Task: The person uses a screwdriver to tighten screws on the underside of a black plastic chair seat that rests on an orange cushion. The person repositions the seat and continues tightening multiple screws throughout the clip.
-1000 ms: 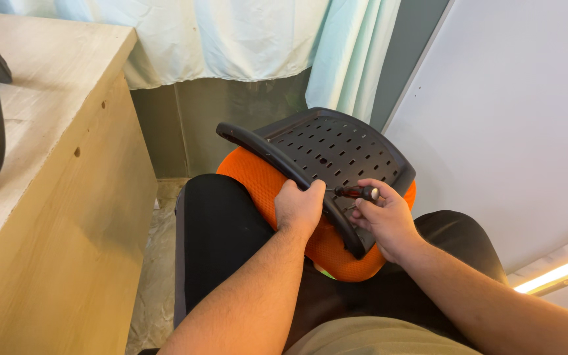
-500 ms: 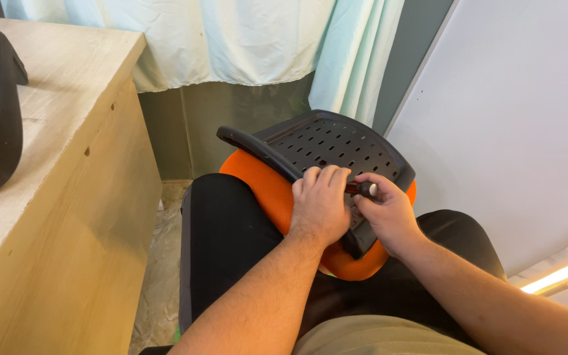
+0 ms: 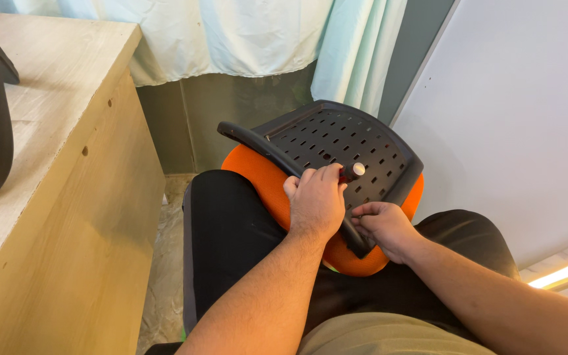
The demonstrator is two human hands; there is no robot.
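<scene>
Chair seat [image 3: 363, 141], black perforated plastic over an orange cushion [image 3: 264, 181], lies upside down across my lap beside the wooden worktop [image 3: 67, 197]. My left hand [image 3: 315, 204] presses flat on the plastic near a small silver disc [image 3: 359, 169]; my right hand [image 3: 382, 227] pinches the black armrest bar [image 3: 264, 146] at its lower end.

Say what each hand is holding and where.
Left hand presses the black perforated seat base near its round knob; right hand grips its near edge.
</scene>
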